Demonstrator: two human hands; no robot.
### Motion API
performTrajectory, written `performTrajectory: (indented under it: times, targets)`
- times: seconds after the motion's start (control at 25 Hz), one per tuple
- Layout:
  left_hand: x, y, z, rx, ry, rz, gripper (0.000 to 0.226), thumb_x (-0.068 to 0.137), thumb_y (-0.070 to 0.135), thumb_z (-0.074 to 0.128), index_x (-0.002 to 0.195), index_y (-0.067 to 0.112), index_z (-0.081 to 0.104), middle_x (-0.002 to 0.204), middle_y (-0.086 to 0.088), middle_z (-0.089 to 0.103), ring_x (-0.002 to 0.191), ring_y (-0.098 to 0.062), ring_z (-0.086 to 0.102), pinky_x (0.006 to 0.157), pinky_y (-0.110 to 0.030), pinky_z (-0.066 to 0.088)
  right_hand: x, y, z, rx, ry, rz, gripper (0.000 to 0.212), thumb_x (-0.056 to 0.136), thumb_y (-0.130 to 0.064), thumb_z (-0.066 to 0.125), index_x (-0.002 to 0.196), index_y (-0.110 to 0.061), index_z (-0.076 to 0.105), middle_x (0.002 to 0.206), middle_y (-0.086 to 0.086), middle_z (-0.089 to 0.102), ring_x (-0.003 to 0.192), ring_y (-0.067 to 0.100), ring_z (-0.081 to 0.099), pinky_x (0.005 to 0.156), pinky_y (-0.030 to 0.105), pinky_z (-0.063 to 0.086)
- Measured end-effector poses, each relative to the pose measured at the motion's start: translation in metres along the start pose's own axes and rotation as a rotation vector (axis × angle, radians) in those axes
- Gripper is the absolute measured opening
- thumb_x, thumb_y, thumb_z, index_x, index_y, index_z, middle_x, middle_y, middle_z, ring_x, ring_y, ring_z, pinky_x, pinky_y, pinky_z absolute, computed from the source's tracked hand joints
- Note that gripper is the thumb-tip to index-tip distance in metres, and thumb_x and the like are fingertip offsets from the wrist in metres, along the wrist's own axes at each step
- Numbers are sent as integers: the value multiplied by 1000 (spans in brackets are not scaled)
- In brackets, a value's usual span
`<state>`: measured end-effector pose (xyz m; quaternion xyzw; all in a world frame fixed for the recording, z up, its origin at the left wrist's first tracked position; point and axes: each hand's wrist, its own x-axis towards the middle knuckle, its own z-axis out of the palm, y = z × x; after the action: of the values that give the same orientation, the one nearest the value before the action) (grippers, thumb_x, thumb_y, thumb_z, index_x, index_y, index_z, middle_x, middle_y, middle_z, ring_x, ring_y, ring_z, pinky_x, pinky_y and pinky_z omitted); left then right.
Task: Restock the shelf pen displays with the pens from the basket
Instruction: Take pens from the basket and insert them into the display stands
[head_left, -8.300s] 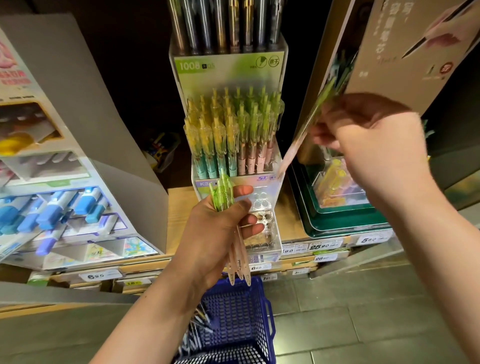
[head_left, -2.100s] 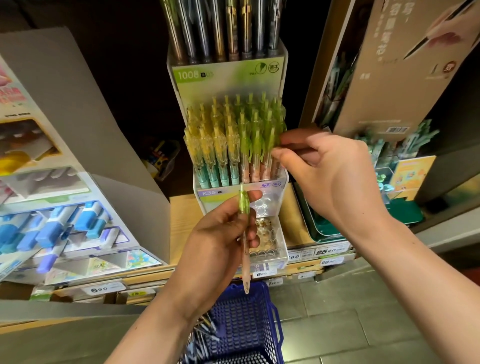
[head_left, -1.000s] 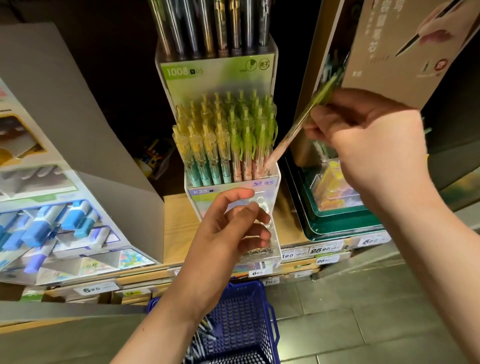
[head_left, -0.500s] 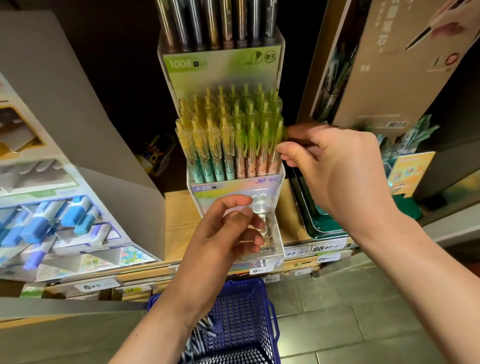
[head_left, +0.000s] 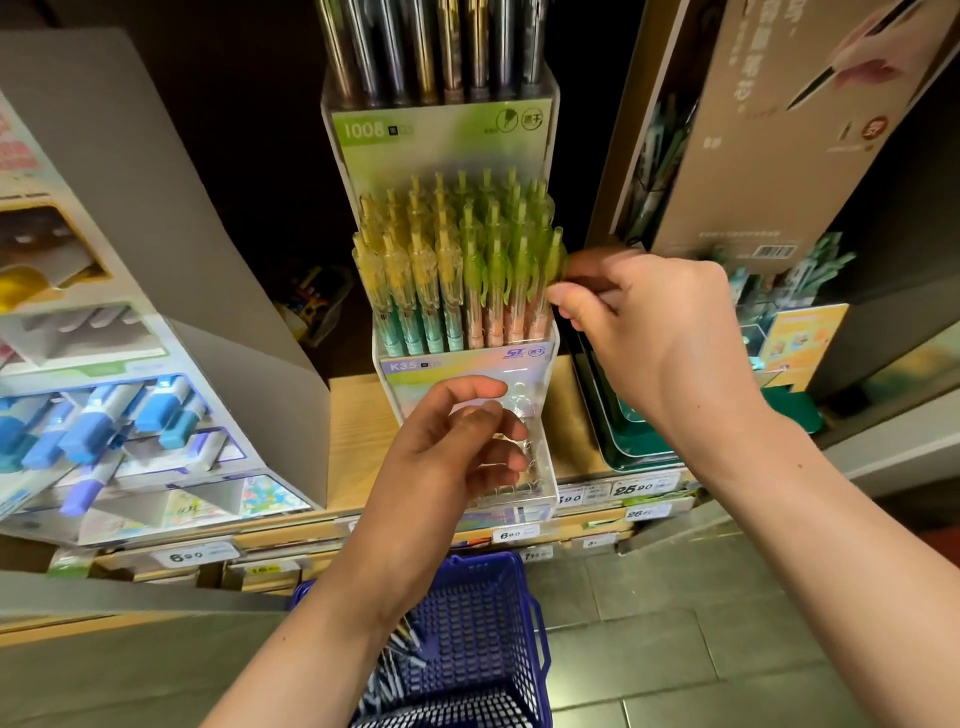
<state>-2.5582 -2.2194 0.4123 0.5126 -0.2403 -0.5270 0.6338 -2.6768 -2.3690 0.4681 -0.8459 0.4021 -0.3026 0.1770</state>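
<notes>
A clear tiered pen display (head_left: 462, 364) stands on the wooden shelf, its middle tier packed with yellow-and-teal and green-and-pink pens. My right hand (head_left: 649, 332) pinches the rightmost green-and-pink pen (head_left: 551, 275), which stands upright in the front row. My left hand (head_left: 447, 462) hovers in front of the display's empty lower tier, fingers loosely curled, holding nothing. A blue plastic basket (head_left: 483, 644) sits below on the floor with several pens in its left side, partly hidden by my left forearm.
Dark metallic pens (head_left: 431, 47) fill the display's top tier. A grey cardboard display with blue erasers or markers (head_left: 104, 415) stands at the left. A brown poster board (head_left: 779, 124) and green trays (head_left: 628, 441) stand at the right. Price tags line the shelf edge (head_left: 514, 532).
My left hand gave up its last pen and is empty. My right hand carried that pen to the right end of the front row and set it upright there.
</notes>
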Motion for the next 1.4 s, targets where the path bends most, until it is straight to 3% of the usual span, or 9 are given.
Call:
performTrajectory:
  times: [0.12,0.24,0.32,0.44,0.52,1.04,1.16,1.28,1.4]
  targets:
    - [-6,8,5,7,68,14,19,106,17,48,114,10,63,86,-8,68,74,-23,62,74,-33,53,1,0,-8,-17,-89,67,29,92,-43,69,109,-21,73,91,-8,75,87,9,70,83,17,50]
    - [-27,20,2,13,106,57,19,106,18,47,111,11,64,85,-8,68,73,-24,61,73,-35,50,-14,-6,-19,154,-44,177,12,91,-38,70,97,-28,71,82,-21,67,82,-8,64,65,-5,35]
    - [-45,28,-7,16,134,91,19,106,17,46,110,11,63,83,-8,67,72,-24,60,72,-36,48,-33,-16,-23,319,-50,200,4,91,-34,71,91,-31,68,81,-17,68,82,-1,65,66,-1,42]
    - [-71,29,-29,-1,193,118,20,106,15,44,107,11,63,80,-8,66,67,-23,60,65,-30,49,-67,-39,-17,669,-172,187,9,93,-26,70,95,-35,66,87,-10,70,84,24,68,75,32,58]
    - [-91,21,-50,-23,242,102,22,106,18,43,105,12,64,79,-9,66,67,-23,60,63,-28,49,-94,-53,2,784,-279,174,16,94,-18,69,98,-34,66,90,-3,70,87,35,66,74,40,58]
    - [-222,-157,-231,-54,468,-146,24,97,31,52,104,17,70,91,-7,73,78,-20,66,70,-28,52,-313,-62,215,763,-614,531,15,94,-20,68,101,-34,66,80,-13,66,75,16,65,65,20,53]
    - [-214,-224,-266,-48,515,-200,25,95,34,52,94,28,76,92,-5,74,79,-19,68,70,-27,54,-356,-25,283,654,-687,558,14,92,-27,70,100,-39,66,85,-14,67,87,27,67,75,36,58]
    - [-187,-307,-301,-78,558,-253,23,100,29,51,101,20,72,93,-7,74,80,-20,68,74,-31,53,-392,26,361,527,-783,555,11,92,-31,71,102,-34,65,78,-18,62,86,23,67,86,47,57]
    - [-160,-384,-330,-84,575,-321,21,100,29,52,103,18,70,93,-3,75,81,-17,68,74,-29,52,-415,78,432,346,-897,461,10,92,-37,70,97,-38,62,84,-22,63,79,4,65,80,21,53]
